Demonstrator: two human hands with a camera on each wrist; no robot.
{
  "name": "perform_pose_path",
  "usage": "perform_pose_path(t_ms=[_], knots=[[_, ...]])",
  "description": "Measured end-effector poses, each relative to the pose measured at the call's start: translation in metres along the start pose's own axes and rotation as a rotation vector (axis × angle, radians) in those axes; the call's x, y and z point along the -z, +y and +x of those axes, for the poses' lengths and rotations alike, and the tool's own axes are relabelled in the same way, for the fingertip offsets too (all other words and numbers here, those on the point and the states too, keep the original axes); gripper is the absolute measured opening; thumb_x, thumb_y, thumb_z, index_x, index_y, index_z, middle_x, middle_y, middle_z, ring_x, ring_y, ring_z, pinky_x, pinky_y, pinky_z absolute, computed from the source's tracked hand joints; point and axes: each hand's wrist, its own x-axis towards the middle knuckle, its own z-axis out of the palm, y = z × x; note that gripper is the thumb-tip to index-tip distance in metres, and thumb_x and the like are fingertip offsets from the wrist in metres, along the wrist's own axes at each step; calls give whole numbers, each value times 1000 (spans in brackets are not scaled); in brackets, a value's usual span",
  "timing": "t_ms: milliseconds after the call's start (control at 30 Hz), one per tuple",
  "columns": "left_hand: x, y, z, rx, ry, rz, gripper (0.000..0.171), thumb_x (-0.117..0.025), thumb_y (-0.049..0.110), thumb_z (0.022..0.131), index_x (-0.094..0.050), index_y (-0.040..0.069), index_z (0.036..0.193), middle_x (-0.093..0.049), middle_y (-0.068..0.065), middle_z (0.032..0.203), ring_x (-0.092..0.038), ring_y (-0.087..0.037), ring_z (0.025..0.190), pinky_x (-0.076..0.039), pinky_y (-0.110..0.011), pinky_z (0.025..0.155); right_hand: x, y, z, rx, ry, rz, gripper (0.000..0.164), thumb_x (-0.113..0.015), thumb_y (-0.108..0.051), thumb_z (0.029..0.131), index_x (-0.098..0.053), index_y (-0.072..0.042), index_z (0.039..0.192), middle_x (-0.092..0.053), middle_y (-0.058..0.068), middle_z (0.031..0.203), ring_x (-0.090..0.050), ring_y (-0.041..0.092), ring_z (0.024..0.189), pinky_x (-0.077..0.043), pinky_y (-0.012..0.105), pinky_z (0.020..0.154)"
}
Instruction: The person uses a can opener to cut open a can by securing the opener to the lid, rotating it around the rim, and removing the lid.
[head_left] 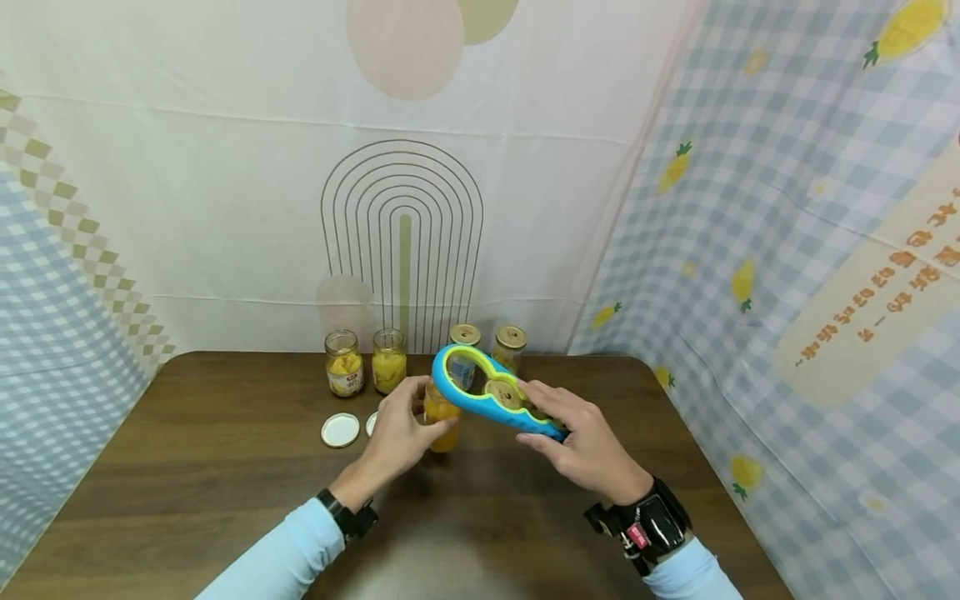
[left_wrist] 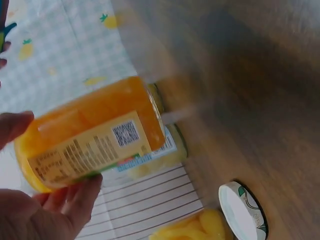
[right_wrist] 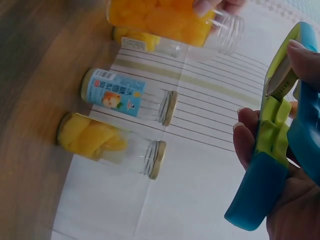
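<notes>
My left hand (head_left: 397, 427) grips a glass jar of orange fruit (left_wrist: 90, 137) by its side, just above the table. In the right wrist view the jar's threaded glass neck is bare, with no lid on it. My right hand (head_left: 588, 437) holds a blue and lime-green jar opener (right_wrist: 257, 192) by its handle end. A gold lid (head_left: 504, 393) sits between the opener's scalloped arms, apart from the jar. From the head, the opener's looped end overlaps the space just right of the jar.
At the back left stand two open jars of yellow fruit, one (head_left: 345, 367) beside the other (head_left: 389, 367). Two gold-lidded jars stand behind the opener, one blue-labelled (right_wrist: 117, 95), one with yellow fruit (right_wrist: 92, 137). White-faced lids (head_left: 341, 430) lie on the wooden table (head_left: 225, 467). Cloth hangs behind.
</notes>
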Motion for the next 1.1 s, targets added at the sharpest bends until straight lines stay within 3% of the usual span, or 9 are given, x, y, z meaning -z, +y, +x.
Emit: perform_pose_path(t_ms=[200,367,633,867,1100], knots=[[-5,-11,19,29,79,94,52,-90,21,78,-63,4,119,-63,-12,99,-59,-26,82,-52,-37,66,-1,2,-7,-28,-1,-7,72,-85,-23,86,-53,-21,150,-58,14,147,-55,31,134,-51,58,100],[-9,-20,30,106,97,122,52,-88,23,81,-62,2,121,-63,-12,100,-59,-29,81,-51,-38,68,-3,4,-11,-35,-8,1,71,-84,-24,86,-53,-21,150,-58,13,147,-54,30,134,-51,59,100],[-11,-31,40,178,113,108,55,-87,22,81,-60,2,125,-65,-16,116,-62,-33,104,-56,-47,85,-5,7,-15,-54,-20,0,69,-83,-26,88,-53,-22,150,-58,14,147,-54,30,134,-50,60,102],[-13,-41,47,234,108,108,59,-87,21,82,-58,1,129,-64,-18,123,-60,-36,112,-54,-51,92,-5,5,-17,-63,-31,13,68,-81,-29,89,-52,-20,150,-57,14,148,-52,31,136,-43,64,107],[-19,-48,57,209,152,135,62,-86,21,83,-57,-2,133,-64,-23,127,-58,-41,118,-46,-58,102,-5,4,-17,-70,-32,18,68,-81,-29,89,-52,-21,150,-57,14,148,-52,31,136,-44,64,106]])
